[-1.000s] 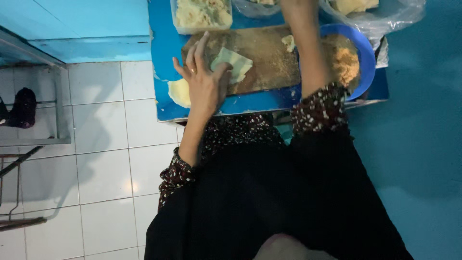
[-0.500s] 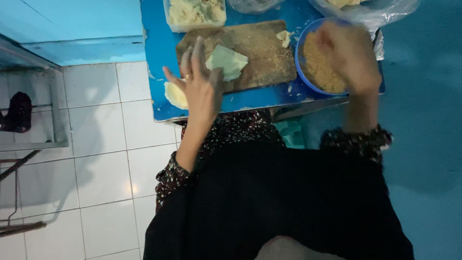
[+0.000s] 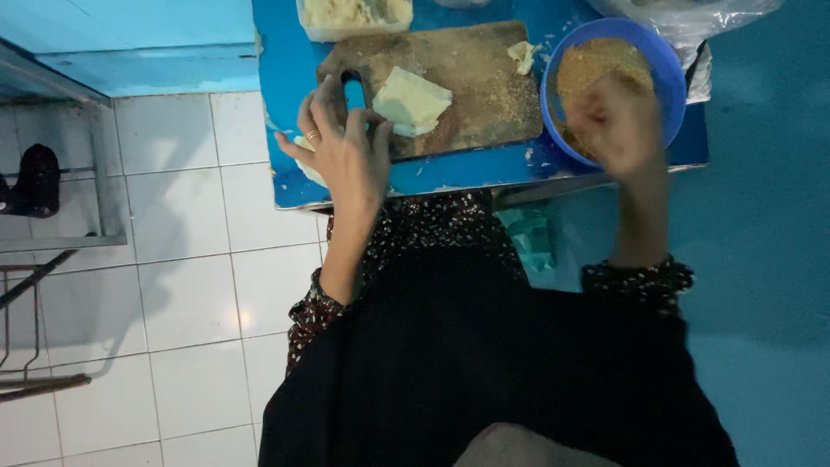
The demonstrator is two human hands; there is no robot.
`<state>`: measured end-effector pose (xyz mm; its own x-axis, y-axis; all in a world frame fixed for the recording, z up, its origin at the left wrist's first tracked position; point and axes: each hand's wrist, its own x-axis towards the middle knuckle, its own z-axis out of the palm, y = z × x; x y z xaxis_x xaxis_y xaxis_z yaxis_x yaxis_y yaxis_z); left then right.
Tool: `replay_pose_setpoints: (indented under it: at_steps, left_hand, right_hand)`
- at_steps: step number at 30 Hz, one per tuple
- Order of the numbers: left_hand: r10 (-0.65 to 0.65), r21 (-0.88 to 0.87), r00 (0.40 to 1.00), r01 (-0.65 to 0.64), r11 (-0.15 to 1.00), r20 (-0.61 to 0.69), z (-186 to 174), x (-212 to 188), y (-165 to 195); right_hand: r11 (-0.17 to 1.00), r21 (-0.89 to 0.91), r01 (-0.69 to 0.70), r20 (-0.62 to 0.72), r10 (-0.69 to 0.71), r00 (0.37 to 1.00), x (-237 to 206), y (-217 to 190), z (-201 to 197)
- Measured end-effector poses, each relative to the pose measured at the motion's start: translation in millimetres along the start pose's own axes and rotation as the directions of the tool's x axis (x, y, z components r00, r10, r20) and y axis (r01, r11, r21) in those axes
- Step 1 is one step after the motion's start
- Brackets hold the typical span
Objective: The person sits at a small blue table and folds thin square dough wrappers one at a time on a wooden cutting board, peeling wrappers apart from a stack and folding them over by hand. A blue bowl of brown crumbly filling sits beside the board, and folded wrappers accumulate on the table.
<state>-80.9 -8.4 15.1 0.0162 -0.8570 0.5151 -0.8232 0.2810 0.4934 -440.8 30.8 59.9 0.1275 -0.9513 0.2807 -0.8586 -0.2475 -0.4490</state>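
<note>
I see the left hand [image 3: 346,156] flat, fingers spread, on the near-left corner of the wooden board [image 3: 467,86], just beside the pale folded dough piece [image 3: 411,101] lying mid-board. Right hand [image 3: 616,121] is over the blue bowl [image 3: 666,69] of brown crumbs, blurred; can't tell its grip.

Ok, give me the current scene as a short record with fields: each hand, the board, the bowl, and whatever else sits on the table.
left hand: fingers spread, resting on the near left end of the cutting board, ring on one finger
right hand: blurred, over the near rim of the blue bowl; grip cannot be told
cutting board: wooden, dusted with crumbs
pale folded piece: lies on the board, just right of the left hand
blue bowl: holds brown crumbs, right of the board
clear container: pale filling, behind the board
table: blue top
</note>
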Motion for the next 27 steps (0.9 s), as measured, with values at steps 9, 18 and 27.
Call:
replay_pose_setpoints:
  at_steps: [9,18,27]
  left_hand:
    - [-0.034,0.028,0.999,0.033,0.999,0.029,9.5,4.2,5.6]
    - [-0.007,0.033,1.000,0.008,0.999,-0.026,9.1,7.1,6.8]
    - [0.065,-0.011,0.997,-0.065,0.998,-0.033,10.7,13.1,15.8]
  right_hand:
    - [0.969,0.244,0.040,-0.149,-0.004,0.989,61.7,-87.5,86.9]
    - [0.933,-0.124,0.337,-0.211,-0.357,0.910,56.7,-132.3,121.4]
    - [0.981,-0.146,0.127,-0.114,-0.144,0.983,57.2,-120.5,99.8]
